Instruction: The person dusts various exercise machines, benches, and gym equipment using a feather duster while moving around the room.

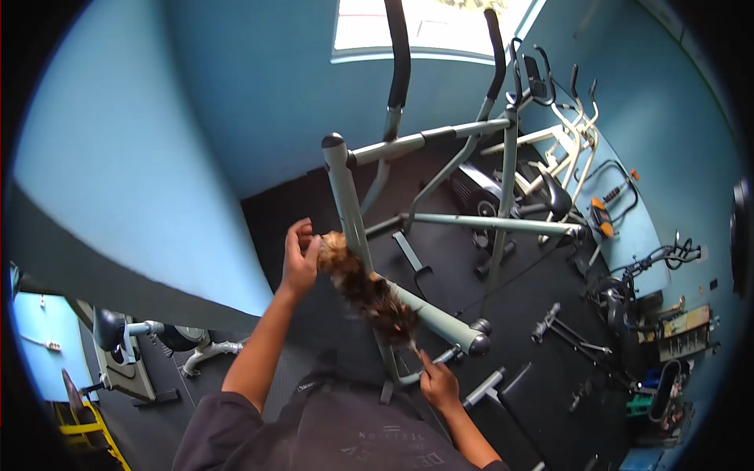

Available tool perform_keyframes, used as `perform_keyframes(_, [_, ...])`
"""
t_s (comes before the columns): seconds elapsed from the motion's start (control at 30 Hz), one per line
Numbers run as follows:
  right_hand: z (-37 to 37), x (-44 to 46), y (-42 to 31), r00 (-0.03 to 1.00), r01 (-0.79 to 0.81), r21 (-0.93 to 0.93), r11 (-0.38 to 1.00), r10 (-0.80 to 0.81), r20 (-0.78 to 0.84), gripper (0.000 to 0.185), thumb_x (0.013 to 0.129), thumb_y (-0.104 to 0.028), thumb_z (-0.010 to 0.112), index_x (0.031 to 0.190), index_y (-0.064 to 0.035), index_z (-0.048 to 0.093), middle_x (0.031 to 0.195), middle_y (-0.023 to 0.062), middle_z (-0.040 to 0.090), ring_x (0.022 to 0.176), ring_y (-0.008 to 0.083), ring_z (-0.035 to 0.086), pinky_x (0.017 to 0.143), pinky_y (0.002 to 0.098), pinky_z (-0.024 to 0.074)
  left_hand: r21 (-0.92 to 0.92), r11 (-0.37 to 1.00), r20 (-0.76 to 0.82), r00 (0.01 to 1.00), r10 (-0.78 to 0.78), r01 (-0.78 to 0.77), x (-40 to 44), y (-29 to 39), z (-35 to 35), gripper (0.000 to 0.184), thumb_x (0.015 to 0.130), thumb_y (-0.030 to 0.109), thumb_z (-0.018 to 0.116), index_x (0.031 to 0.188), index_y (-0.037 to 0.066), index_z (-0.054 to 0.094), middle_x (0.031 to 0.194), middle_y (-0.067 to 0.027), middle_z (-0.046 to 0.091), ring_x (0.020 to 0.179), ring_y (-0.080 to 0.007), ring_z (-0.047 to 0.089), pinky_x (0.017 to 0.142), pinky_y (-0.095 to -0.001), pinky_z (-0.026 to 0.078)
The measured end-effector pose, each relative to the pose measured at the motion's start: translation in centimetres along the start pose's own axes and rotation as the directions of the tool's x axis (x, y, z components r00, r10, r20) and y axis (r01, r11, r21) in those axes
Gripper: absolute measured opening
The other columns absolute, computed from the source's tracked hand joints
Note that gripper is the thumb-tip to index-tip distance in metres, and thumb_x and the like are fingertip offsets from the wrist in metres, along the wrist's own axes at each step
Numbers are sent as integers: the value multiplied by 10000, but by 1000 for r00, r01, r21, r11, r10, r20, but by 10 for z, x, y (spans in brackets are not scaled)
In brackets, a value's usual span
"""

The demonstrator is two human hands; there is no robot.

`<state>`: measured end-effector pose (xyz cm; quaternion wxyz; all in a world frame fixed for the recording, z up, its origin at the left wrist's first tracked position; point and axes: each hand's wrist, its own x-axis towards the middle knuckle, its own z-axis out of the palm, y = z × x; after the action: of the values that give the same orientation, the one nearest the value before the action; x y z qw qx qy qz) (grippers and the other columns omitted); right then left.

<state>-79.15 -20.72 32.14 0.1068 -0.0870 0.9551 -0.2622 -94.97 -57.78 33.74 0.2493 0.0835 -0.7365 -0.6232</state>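
A brown feather duster [369, 294] runs diagonally in front of me, its lighter tip up and to the left. Wrapped round its thin handle is my right hand [439, 382], at the lower right end. My left hand [301, 257] is raised beside the light tip, fingers apart and slightly bent, thumb toward the feathers; whether it touches them I cannot tell. The duster lies across a grey-green metal frame of an exercise machine, over its upright post [344, 192] and lower bar [440, 318], hiding part of both.
Two black-gripped handles [399, 63] rise from the machine toward a window [432, 27]. White exercise machines [573, 145] stand along the right wall. An exercise bike [169, 334] is at lower left, behind a blue curved wall [133, 157]. Metal parts [569, 337] lie on the black floor at right.
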Motion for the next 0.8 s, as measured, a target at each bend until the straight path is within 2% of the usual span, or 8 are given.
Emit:
perform_keyframes(0.1, [22, -69, 38, 970, -185, -204, 961, 213, 120, 475, 841, -138, 549, 1309, -209, 580, 802, 105, 607, 759, 314, 638, 652, 426, 505, -92, 995, 117, 993, -18, 28, 46, -16, 15, 632, 953, 224, 595, 1467, 100, 250, 1234, -134, 495, 1032, -180, 522, 928, -353, 455])
perform_keyframes(0.23, [39, -141, 57, 898, -320, -335, 886, 396, 191, 492, 822, -123, 568, 1305, -215, 582, 811, 92, 618, 747, 308, 634, 658, 414, 516, -181, 982, 236, 972, -11, 55, 77, -48, 65, 589, 1003, 291, 515, 1460, 97, 199, 1202, -128, 489, 1008, -178, 534, 916, -351, 461])
perform_keyframes(0.33, [41, -145, 17, 958, -266, -116, 957, 276, 74, 471, 834, -99, 562, 1297, -180, 588, 800, 100, 620, 730, 318, 628, 653, 403, 512, -275, 959, 262, 965, 6, 69, 73, -68, 83, 523, 1024, 345, 457, 1416, 86, 228, 1153, -117, 489, 989, -173, 543, 874, -340, 478])
perform_keyframes(0.4, [50, -117, -8, 944, -169, 146, 975, 203, -260, 419, 859, -90, 547, 1273, -122, 602, 801, 142, 627, 738, 334, 635, 661, 390, 509, -398, 915, 168, 986, 6, 62, 70, -63, 93, 445, 1022, 389, 441, 1313, 76, 315, 1066, -95, 518, 931, -160, 567, 787, -315, 501])
perform_keyframes(0.5, [55, -74, -29, 934, -345, 151, 926, 354, -41, 384, 888, -90, 527, 1265, -69, 597, 831, 198, 638, 769, 359, 643, 692, 386, 509, -439, 884, 244, 968, -52, 158, 70, -65, 89, 407, 1012, 412, 456, 1239, 86, 369, 1015, -80, 549, 886, -149, 584, 763, -306, 508])
perform_keyframes(0.63, [84, -51, -49, 914, -309, 259, 915, 361, -185, 393, 897, -100, 524, 1284, -66, 581, 879, 236, 643, 801, 374, 646, 727, 393, 511, -480, 826, 272, 946, -179, 295, 64, -63, 91, 412, 982, 470, 499, 1108, 81, 452, 922, -71, 606, 797, -139, 604, 736, -300, 511])
perform_keyframes(0.77, [48, -57, -96, 890, -355, 355, 865, 430, -156, 417, 904, -84, 524, 1316, -24, 548, 927, 253, 651, 833, 371, 661, 754, 377, 512, -494, 826, 244, 955, -167, 271, 63, -66, 95, 433, 975, 492, 497, 1076, 72, 464, 903, -74, 618, 778, -138, 608, 714, -298, 509])
perform_keyframes(0.8, [37, -64, -105, 847, -374, 336, 864, 466, -257, 418, 905, -71, 520, 1317, -6, 542, 963, 253, 656, 850, 363, 664, 759, 373, 512, -485, 839, 227, 962, -151, 246, 63, -70, 95, 440, 975, 499, 493, 1071, 70, 464, 904, -75, 618, 778, -137, 610, 706, -297, 508])
